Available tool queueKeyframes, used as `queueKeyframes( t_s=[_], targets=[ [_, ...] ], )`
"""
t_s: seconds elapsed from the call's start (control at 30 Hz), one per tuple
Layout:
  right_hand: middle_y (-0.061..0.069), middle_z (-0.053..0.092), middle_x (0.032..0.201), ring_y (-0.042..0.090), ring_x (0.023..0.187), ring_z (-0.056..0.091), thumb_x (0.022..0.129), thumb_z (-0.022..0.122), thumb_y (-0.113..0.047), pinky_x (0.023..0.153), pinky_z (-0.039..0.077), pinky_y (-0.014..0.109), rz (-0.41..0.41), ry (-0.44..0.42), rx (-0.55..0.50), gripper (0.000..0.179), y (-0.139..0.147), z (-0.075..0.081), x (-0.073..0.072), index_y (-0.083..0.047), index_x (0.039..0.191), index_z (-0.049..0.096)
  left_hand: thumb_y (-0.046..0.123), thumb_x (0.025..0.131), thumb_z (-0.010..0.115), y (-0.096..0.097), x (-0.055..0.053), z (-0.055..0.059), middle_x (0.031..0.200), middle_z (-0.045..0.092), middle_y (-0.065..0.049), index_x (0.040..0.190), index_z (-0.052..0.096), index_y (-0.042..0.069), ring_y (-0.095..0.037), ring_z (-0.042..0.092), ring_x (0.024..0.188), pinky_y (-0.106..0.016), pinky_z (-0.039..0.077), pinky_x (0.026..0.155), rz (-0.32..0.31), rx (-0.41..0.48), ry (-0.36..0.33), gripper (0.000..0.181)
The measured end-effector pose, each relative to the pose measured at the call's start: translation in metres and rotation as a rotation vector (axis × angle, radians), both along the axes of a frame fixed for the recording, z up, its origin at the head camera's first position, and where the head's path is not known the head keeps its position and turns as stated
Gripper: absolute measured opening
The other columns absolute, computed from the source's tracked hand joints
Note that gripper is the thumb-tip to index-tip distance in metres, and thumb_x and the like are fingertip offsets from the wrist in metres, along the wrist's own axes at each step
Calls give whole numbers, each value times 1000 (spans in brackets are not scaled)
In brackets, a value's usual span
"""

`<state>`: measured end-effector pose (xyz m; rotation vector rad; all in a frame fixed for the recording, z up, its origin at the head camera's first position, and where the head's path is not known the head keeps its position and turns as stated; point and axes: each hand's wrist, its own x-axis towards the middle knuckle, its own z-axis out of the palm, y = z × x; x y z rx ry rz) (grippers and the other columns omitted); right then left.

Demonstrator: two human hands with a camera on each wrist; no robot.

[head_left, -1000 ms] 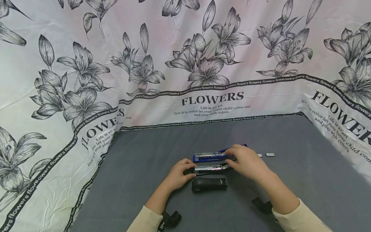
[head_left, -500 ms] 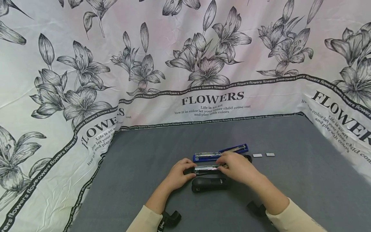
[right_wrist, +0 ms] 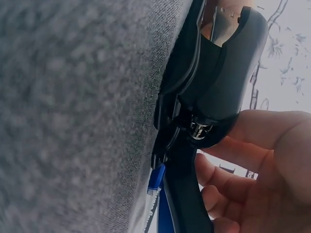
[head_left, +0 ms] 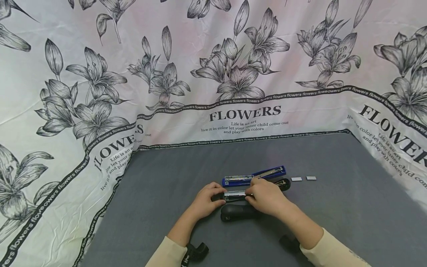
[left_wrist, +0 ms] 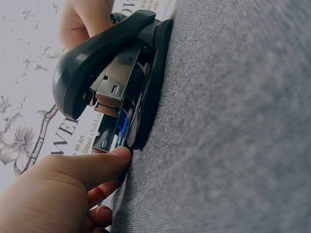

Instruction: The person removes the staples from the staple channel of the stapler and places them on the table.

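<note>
An opened black stapler [head_left: 234,195] lies in the middle of the table, its lid [head_left: 283,184] folded back to the right and its silver magazine showing. My left hand [head_left: 207,200] pinches its left end between thumb and fingers; the left wrist view shows the thumb [left_wrist: 109,162] at that tip. My right hand [head_left: 267,194] grips around the magazine's right half with curled fingers, and its fingertips are partly hidden. Behind lies an opened blue stapler [head_left: 238,180], lid angled to the right. In front sits another black stapler [head_left: 238,212], lid down over its magazine; it looms large in the left wrist view.
Two small pale strips [head_left: 296,179] lie to the right of the staplers on the grey cloth [head_left: 166,170]. A white curtain [head_left: 247,126] with printed flowers rises behind and along the sides. Black wrist camera mounts [head_left: 197,253] sit close to the table near each forearm.
My right hand has slid left along the opened black stapler, from its hinge toward the magazine, uncovering the folded-back lid and the blue stapler's right part. The left hand has stayed in place.
</note>
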<state>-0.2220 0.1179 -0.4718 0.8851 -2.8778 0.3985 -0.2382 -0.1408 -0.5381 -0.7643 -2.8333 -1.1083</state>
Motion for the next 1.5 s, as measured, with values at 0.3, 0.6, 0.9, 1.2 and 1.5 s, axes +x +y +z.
queueKeyframes(
  t_s=[0.3,0.6,0.9,1.2,1.5],
  targets=[
    [-4,56,83,15,74,52,90,80,-21,66,44,36,8,-30,-86,8,-4,-1,1,-13,92,80,17,93,78,0,1,2,116,63,6,123,75,16,-17,57,110,-42,48,95,-4,16,-18,30],
    [-4,71,90,17,87,67,91,78,-15,83,54,43,-145,-212,-277,5,-10,1,-1,-14,96,78,17,92,79,0,0,1,116,63,5,122,75,16,-16,57,108,-39,49,94,-9,-1,-6,30],
    [-5,70,90,13,83,65,91,77,-8,79,53,41,-107,-265,-343,24,-12,-1,-2,-4,115,74,16,92,79,0,0,2,115,63,5,122,75,15,-17,57,107,-41,48,93,-14,8,4,30],
    [-2,74,90,16,84,68,87,82,-8,77,54,41,-94,-163,-319,16,-12,-6,-4,-8,102,80,16,92,79,0,-1,2,115,63,4,121,75,14,-18,58,108,-41,48,94,-15,10,0,29],
    [-3,74,88,17,83,70,86,82,-10,76,55,41,-131,-128,-317,11,-13,-5,-6,-11,97,81,15,92,79,1,0,4,115,63,3,121,75,13,-19,58,108,-42,48,94,-17,16,3,30]
  ],
)
